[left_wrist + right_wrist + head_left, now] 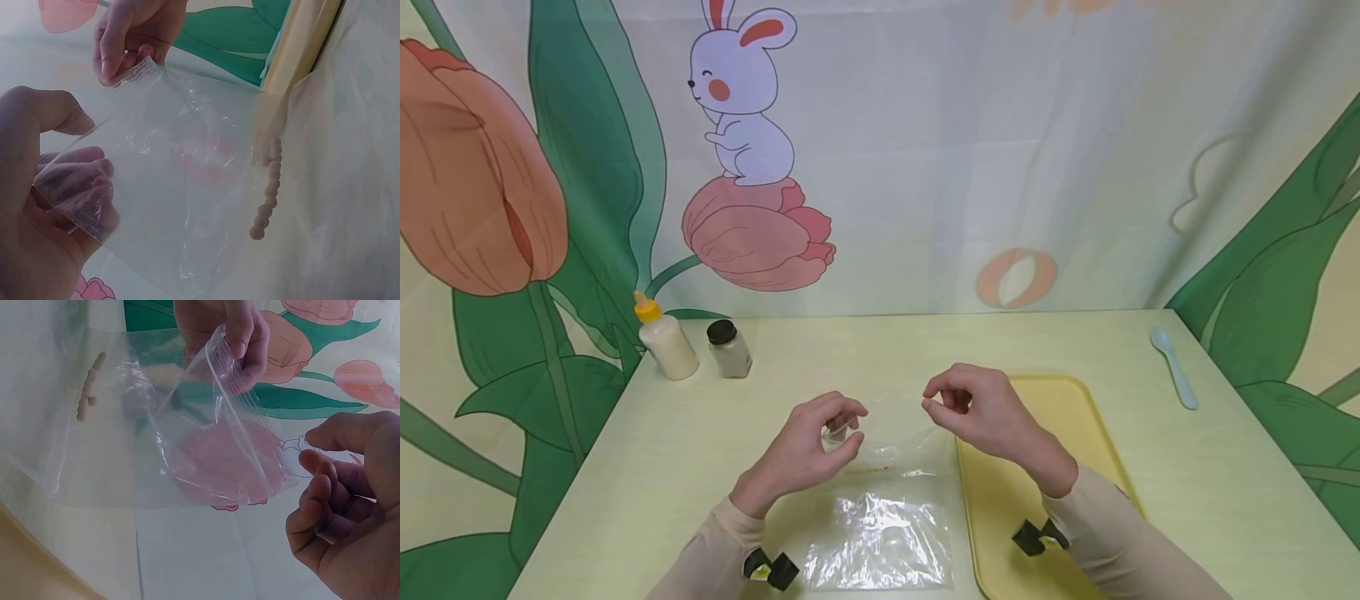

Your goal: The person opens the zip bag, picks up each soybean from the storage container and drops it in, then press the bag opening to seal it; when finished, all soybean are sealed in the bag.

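Observation:
A clear zip bag (880, 533) is stretched between my two hands, its zip edge up by the fingers. My left hand (808, 446) grips one end of that edge; its fingers show through the plastic (219, 187) in the left wrist view. At the other end, my right hand (981, 408) has its thumb and index tips together by the zip corner, the other fingers curled. A row of small brown balls (269, 200) lies low in or behind the bag; which of the two I cannot tell. The right wrist view shows these balls (90, 387) too.
Under my right forearm lies a yellow tray (1063, 396). At the back left stand a white bottle (672, 346) with a yellow nozzle and a small black-lidded jar (730, 354). A pale blue spoon (1175, 368) lies at the far right. A printed curtain (925, 167) hangs behind the table.

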`<state>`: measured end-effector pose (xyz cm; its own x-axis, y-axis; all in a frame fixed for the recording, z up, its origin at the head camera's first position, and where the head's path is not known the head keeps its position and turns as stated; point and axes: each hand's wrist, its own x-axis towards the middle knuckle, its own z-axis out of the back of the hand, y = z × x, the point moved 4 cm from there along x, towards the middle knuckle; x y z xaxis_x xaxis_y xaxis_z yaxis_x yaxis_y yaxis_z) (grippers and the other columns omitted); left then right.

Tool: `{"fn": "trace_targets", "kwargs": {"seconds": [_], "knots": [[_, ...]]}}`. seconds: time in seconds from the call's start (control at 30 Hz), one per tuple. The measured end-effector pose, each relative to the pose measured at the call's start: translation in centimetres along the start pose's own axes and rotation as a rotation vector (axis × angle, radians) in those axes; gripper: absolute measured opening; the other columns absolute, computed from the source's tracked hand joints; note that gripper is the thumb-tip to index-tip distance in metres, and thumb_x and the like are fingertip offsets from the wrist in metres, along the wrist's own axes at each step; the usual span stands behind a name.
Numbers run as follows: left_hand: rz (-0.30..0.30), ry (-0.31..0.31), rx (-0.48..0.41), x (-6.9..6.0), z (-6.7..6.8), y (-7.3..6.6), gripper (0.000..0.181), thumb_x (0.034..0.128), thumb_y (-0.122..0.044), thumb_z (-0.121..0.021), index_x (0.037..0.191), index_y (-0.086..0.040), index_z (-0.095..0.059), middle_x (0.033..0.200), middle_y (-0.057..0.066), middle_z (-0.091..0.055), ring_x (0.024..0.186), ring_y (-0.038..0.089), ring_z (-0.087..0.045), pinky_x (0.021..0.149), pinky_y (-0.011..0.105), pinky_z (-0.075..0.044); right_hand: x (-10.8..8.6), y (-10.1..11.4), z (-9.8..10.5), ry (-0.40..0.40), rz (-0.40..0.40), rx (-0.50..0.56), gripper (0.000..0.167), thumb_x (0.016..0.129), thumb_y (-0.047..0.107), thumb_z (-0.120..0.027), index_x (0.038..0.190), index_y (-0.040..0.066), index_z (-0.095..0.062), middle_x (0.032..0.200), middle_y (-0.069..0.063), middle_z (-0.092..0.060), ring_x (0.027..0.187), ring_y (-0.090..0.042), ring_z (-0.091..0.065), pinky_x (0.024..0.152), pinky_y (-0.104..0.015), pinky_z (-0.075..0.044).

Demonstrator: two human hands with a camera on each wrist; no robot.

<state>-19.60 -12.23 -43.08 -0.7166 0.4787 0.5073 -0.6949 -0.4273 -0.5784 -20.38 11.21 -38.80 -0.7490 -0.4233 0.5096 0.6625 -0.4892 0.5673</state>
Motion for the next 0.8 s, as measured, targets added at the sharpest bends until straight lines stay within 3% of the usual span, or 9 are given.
{"fn": "trace_targets", "kwargs": {"seconds": [0.5,0.8], "knots": [[-0.014,-0.013,0.004,0.0,0.1,-0.1,0.019,0.0833,-0.008,-0.067,0.102,-0.006,-0.066,0.081,-0.008,-0.057,0.07,0.007,-0.051,0.063,0.022,-0.045,0.2,-0.6,0.3,-0.013,0.011,-0.015,0.006,0.085,0.016,-0.071,0.084,0.01,-0.071,0.066,0.009,-0.048,0.059,-0.005,-0.046,0.053,-0.021,-0.042],[-0.015,-0.013,0.002,0.0,0.1,-0.1,0.019,0.0836,-0.009,-0.067,0.102,-0.008,-0.066,0.082,-0.007,-0.057,0.07,0.007,-0.051,0.063,0.022,-0.045,0.5,-2.0,0.4,-0.019,-0.027,-0.029,0.006,0.086,0.015,-0.071,0.085,0.009,-0.073,0.066,0.007,-0.05,0.058,-0.006,-0.045,0.054,-0.021,-0.041]]}}
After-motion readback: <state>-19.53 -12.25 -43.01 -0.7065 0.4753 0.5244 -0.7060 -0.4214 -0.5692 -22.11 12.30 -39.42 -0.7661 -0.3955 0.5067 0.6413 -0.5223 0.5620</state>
